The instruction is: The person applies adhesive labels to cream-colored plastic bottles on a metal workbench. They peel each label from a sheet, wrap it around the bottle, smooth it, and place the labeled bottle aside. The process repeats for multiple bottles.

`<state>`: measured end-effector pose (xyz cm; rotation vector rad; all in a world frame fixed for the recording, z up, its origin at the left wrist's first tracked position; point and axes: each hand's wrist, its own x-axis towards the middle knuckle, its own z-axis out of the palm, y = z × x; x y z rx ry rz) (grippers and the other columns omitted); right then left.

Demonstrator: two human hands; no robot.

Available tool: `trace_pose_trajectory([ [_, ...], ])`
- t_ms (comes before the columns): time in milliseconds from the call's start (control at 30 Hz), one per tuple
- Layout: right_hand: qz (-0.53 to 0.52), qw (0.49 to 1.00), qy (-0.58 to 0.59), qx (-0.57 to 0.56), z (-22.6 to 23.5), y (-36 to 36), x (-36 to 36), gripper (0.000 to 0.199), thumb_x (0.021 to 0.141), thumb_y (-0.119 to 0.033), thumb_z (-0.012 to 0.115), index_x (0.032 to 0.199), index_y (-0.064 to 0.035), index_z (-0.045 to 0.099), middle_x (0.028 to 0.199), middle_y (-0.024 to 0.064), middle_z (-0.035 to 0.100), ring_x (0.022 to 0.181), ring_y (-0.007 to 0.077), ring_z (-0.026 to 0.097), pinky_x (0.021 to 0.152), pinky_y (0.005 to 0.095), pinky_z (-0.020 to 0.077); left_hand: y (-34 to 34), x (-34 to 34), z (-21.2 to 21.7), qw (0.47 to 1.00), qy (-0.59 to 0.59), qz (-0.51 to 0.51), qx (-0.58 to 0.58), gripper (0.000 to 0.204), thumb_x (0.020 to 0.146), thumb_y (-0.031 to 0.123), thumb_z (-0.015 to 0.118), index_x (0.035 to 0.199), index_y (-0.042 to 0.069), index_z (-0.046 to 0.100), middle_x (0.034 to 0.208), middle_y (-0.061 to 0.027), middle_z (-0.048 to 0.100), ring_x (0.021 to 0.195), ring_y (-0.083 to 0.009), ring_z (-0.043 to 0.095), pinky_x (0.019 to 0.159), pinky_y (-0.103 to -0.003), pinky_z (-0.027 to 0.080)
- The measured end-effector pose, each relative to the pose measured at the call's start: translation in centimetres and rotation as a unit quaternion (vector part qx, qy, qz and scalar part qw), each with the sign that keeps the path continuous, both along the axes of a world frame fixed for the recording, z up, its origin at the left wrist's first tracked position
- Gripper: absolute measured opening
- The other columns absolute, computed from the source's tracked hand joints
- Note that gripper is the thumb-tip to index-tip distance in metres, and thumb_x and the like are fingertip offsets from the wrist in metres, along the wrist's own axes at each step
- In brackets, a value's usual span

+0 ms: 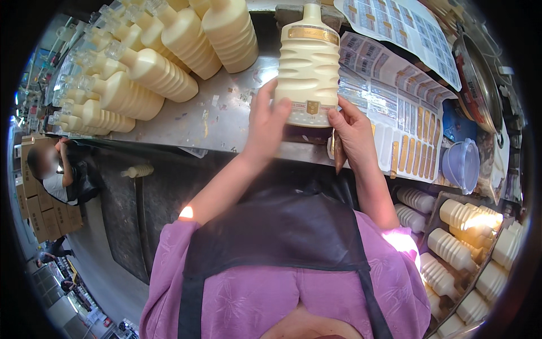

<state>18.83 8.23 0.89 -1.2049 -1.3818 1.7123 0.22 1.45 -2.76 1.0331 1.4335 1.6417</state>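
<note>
The step in hand looks like pressing or smoothing the lower label (312,107) on the front of a cream bottle (309,68); a gold band (313,35) already sits near its shoulder. In my judgement, the next move calls for light, even pressure along the label's edges, with the bottle kept from rolling or slipping.

The bottle lies between the 2 hands over the near part of the tabletop (217,110), front up, neck pointing away from the person and base toward them. The neck end is by a dark block (333,17); whether it rests on that, I cannot tell.

The left hand (265,121) is half open and slightly blurred, its thumb at the bottle's lower left edge beside the label and its fingers reaching along that side. It does not appear to grip anything else. The right hand (354,127) is partly curled, thumb at the lower right corner; a brown pointed piece (340,153) hangs below its fingers, apparently held there. Just right of that hand lies a label sheet with gold strips (415,155).
</note>
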Motion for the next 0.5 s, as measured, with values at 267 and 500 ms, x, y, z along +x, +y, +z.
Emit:
trace_pose_trajectory([
  [267,-0.005,1.0,-0.008,0.023,-0.3,-0.1,0.0,0.053,0.097,-0.029,0.074,0.14,-0.0003,0.061,0.08,-0.0054,0.054,0.071,0.0036,0.048,0.063,0.0202,0.0397,-0.2,-0.6,0.0,0.998,0.039,-0.046,-0.024,0.057,0.109,0.029,0.049,0.152,-0.003,0.031,0.147,-0.0145,0.045,0.135,-0.0193,0.043,0.117,-0.035,0.032],
  [500,-0.053,0.994,0.093,-0.009,3.1,1.9,1.7,0.023,0.097,-0.017,0.065,0.112,0.0,0.067,0.103,0.0017,0.066,0.089,0.0113,0.063,0.076,0.026,0.0518,-0.2,-0.9,0.5,0.998,0.006,-0.064,-0.014,0.063,0.106,0.025,0.054,0.157,0.001,0.026,0.151,-0.0164,0.04,0.138,-0.022,0.039,0.117,-0.036,0.031],
])
